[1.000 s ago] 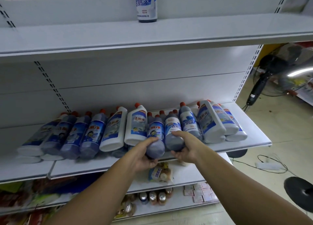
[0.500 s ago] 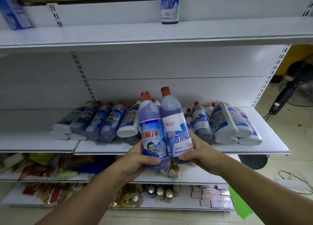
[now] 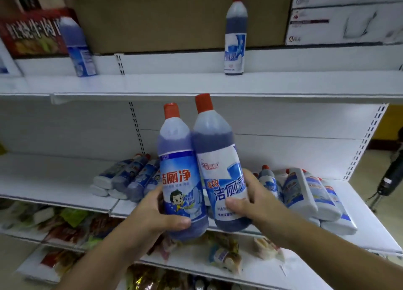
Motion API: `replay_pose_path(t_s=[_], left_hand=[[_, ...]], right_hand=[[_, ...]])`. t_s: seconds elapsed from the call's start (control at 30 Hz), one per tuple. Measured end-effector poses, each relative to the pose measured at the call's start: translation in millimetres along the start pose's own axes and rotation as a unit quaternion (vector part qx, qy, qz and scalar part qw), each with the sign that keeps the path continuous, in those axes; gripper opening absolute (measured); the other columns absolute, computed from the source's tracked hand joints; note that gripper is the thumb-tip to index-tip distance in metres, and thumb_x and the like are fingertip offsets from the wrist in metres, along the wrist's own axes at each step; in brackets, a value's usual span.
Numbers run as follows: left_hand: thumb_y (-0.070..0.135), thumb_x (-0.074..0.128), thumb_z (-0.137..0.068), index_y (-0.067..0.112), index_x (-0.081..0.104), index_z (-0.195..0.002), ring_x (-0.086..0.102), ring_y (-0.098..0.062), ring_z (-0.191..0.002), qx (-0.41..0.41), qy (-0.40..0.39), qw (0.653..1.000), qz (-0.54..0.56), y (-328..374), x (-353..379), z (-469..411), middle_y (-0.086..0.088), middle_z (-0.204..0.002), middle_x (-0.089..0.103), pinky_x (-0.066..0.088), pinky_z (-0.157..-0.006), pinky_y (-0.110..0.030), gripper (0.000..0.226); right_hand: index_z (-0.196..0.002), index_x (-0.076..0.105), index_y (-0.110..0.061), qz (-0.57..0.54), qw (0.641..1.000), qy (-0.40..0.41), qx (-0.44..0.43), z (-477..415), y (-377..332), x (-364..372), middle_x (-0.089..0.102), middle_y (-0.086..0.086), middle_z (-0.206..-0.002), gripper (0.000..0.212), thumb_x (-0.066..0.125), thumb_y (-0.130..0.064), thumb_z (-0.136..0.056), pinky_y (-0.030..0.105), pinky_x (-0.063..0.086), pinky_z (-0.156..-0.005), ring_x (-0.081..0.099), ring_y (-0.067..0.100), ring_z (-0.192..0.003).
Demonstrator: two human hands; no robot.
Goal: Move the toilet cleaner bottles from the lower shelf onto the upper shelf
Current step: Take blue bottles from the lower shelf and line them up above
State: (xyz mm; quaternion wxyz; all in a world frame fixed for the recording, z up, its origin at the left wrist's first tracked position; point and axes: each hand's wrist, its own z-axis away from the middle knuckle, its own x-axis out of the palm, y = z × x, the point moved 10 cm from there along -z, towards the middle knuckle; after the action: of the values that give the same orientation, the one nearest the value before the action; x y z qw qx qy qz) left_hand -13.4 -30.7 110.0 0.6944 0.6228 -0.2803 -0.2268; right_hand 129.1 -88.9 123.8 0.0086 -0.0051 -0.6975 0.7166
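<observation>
My left hand (image 3: 156, 212) grips a blue toilet cleaner bottle (image 3: 178, 169) with a red cap and a cartoon label. My right hand (image 3: 250, 199) grips a second blue bottle (image 3: 218, 156), slightly taller, touching the first. Both bottles stand upright in the air between the shelves, their caps just below the upper shelf (image 3: 152, 84). On that upper shelf stand two bottles, one (image 3: 235, 36) at centre right and one (image 3: 76, 47) at the left. Several more bottles lie on the lower shelf (image 3: 54, 191), in a left group (image 3: 128, 178) and a right group (image 3: 305, 191).
Cardboard boxes (image 3: 174, 17) stand behind the upper shelf. A red box (image 3: 30, 32) sits at its far left. Below the lower shelf, further shelves hold snack packets (image 3: 72, 220). A standing fan (image 3: 390, 176) is on the floor to the right.
Both hands have lifted the two bottles off the lower shelf and turned them upright, then raised them toward the upper shelf. The view has tilted up.
</observation>
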Motion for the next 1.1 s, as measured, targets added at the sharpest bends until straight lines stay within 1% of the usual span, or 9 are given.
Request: replay_pose_path(t_s=[0.1, 0.23, 0.37, 0.47, 0.67, 0.77, 0.87, 0.97, 1.1], left_hand=[[0.028, 0.097, -0.012, 0.003, 0.058, -0.112, 0.069, -0.038, -0.089, 0.076, 0.010, 0.997, -0.001, 49, 3, 2, -0.024, -0.099, 0.071, 0.057, -0.068, -0.036, 0.110], [0.024, 0.095, 0.000, 0.005, 0.072, -0.088, 0.072, -0.035, -0.074, 0.163, 0.018, 0.986, 0.013, 122, 12, -11, -0.026, -0.088, 0.072, 0.057, -0.056, -0.032, 0.093], [0.025, 0.094, -0.014, 0.018, 0.074, -0.085, 0.071, -0.029, -0.080, 0.214, -0.011, 0.977, -0.019, 191, 28, -38, -0.017, -0.092, 0.073, 0.059, -0.062, -0.032, 0.075], [0.015, 0.082, -0.035, 0.011, 0.064, -0.104, 0.069, -0.025, -0.085, 0.232, -0.026, 0.971, -0.048, 232, 37, -70, -0.014, -0.095, 0.072, 0.058, -0.071, -0.030, 0.072], [-0.004, 0.068, -0.053, 0.011, 0.054, -0.112, 0.068, -0.020, -0.084, 0.217, -0.050, 0.973, -0.061, 270, 39, -141, -0.007, -0.090, 0.069, 0.055, -0.067, -0.027, 0.062], [-0.005, 0.068, -0.051, 0.013, 0.054, -0.109, 0.066, -0.022, -0.088, 0.196, -0.050, 0.977, -0.068, 270, 32, -175, -0.006, -0.089, 0.070, 0.056, -0.069, -0.028, 0.062], [-0.007, 0.070, -0.048, 0.015, 0.055, -0.108, 0.062, -0.029, -0.098, 0.177, -0.039, 0.980, -0.083, 263, 29, -207, -0.009, -0.098, 0.067, 0.054, -0.076, -0.033, 0.065], [-0.011, 0.071, -0.050, 0.016, 0.055, -0.109, 0.060, -0.032, -0.104, 0.160, -0.041, 0.982, -0.093, 257, 31, -237, -0.012, -0.105, 0.065, 0.053, -0.083, -0.037, 0.066], [-0.019, 0.068, -0.060, 0.018, 0.052, -0.113, 0.060, -0.031, -0.107, 0.138, -0.050, 0.981, -0.125, 246, 31, -268, -0.010, -0.109, 0.065, 0.053, -0.087, -0.040, 0.066]], right_hand=[[-0.118, 0.044, -0.033, 0.009, 0.998, -0.023, -0.057, 8, -46, 5, 0.072, -0.013, -0.101, 0.064, 0.081, -0.033, -0.065, 0.019, 0.055, -0.071, 0.070, 0.008, -0.093], [-0.114, 0.049, -0.030, -0.003, 0.991, 0.008, -0.137, 3, -115, -17, 0.074, -0.005, -0.098, 0.062, 0.079, -0.026, -0.059, 0.024, 0.056, -0.069, 0.072, 0.015, -0.089], [-0.114, 0.054, -0.024, 0.002, 0.976, 0.075, -0.202, -13, -184, -55, 0.074, 0.000, -0.093, 0.056, 0.081, -0.020, -0.064, 0.033, 0.057, -0.079, 0.071, 0.021, -0.090], [-0.105, 0.058, -0.020, -0.007, 0.964, 0.122, -0.234, -29, -226, -91, 0.073, 0.002, -0.092, 0.046, 0.071, -0.021, -0.061, 0.037, 0.056, -0.081, 0.068, 0.023, -0.090], [-0.123, 0.047, -0.018, -0.063, 0.963, 0.173, -0.197, -97, -248, -165, 0.062, 0.009, -0.112, 0.050, 0.066, -0.003, -0.079, 0.040, 0.055, -0.074, 0.063, 0.028, -0.098], [-0.127, 0.047, -0.015, -0.029, 0.959, 0.229, -0.164, -133, -241, -197, 0.063, 0.008, -0.114, 0.054, 0.070, -0.006, -0.079, 0.041, 0.055, -0.077, 0.063, 0.028, -0.099], [-0.127, 0.048, -0.015, 0.016, 0.952, 0.278, -0.127, -166, -234, -221, 0.062, 0.007, -0.118, 0.057, 0.075, -0.011, -0.076, 0.042, 0.054, -0.086, 0.061, 0.028, -0.103], [-0.127, 0.049, -0.014, 0.046, 0.952, 0.289, -0.095, -194, -236, -235, 0.062, 0.008, -0.120, 0.061, 0.077, -0.012, -0.073, 0.049, 0.050, -0.094, 0.060, 0.030, -0.106], [-0.124, 0.049, -0.015, 0.097, 0.949, 0.291, -0.073, -213, -239, -247, 0.061, 0.008, -0.121, 0.055, 0.075, -0.013, -0.076, 0.046, 0.049, -0.093, 0.059, 0.031, -0.108]])
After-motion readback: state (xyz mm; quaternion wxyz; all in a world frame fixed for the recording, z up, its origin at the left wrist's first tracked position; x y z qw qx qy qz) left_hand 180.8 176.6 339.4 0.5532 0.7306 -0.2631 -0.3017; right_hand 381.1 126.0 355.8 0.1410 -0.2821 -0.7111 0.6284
